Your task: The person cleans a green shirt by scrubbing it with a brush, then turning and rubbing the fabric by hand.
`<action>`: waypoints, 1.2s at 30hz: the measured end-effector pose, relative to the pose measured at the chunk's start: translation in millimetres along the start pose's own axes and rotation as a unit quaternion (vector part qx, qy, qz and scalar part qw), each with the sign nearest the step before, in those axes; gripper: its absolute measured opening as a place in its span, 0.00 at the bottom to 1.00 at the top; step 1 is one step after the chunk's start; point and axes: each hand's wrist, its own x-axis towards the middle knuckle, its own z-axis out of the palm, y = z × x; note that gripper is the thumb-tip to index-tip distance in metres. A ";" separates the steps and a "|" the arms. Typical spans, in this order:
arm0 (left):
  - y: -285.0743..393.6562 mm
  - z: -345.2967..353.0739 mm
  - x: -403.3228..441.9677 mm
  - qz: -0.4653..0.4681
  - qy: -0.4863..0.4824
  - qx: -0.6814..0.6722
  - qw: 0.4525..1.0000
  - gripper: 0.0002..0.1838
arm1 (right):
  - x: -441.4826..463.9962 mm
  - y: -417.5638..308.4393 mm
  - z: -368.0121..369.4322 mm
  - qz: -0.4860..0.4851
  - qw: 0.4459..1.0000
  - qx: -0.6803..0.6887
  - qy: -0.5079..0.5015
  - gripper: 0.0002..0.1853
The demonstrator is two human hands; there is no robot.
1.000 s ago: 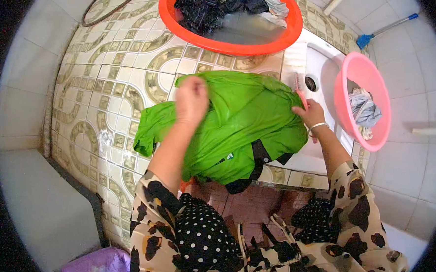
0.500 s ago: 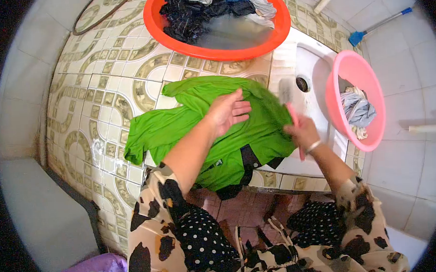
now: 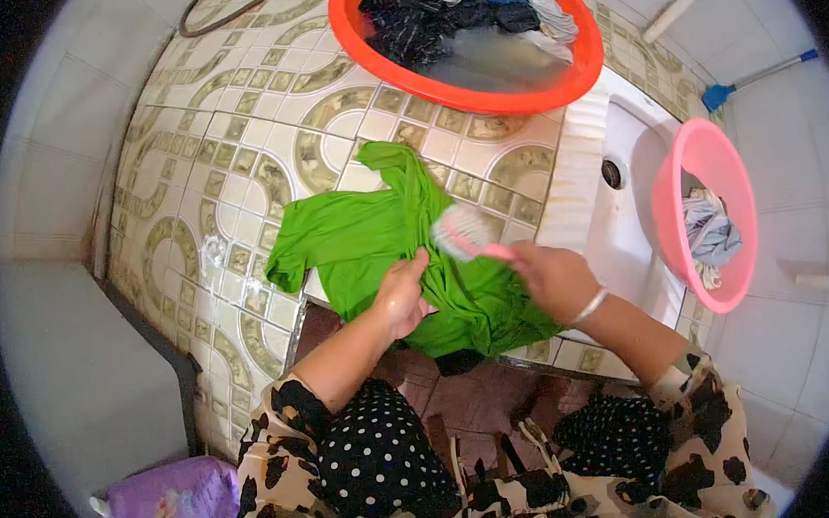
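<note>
A wet-looking green shirt lies bunched on the tiled ledge, its lower part hanging over the front edge. My left hand is closed on the shirt near its middle, thumb on top and cloth gathered under the fingers. My right hand, with a white bracelet at the wrist, grips the pink handle of a scrubbing brush. The pale bristle head is slightly blurred and sits over the shirt, just above my left hand. Whether the bristles touch the cloth I cannot tell.
Behind the shirt stands a red basin of cloudy water and dark clothes. A white squat toilet lies to the right, with a pink basin of pale clothes by it. A blue brush leans on the wall; a purple bag sits lower left.
My left hand has gone from open above the shirt to gripping it. The shirt is bunched closer to the front edge. The brush has swung left, and the view has shifted.
</note>
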 end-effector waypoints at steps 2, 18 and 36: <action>-2.4 -4.6 1.7 0.005 0.046 0.088 0.995 0.20 | 31.9 -25.7 13.1 -0.056 0.975 -0.176 -0.127 0.11; -16.0 -24.2 11.5 0.177 -0.076 0.401 0.895 0.17 | 87.0 -59.9 22.8 -0.068 0.979 -0.186 -0.051 0.12; 2.2 -16.7 2.6 0.168 -0.138 0.714 0.665 0.17 | 191.0 -64.4 17.0 -0.091 0.959 -0.258 0.069 0.12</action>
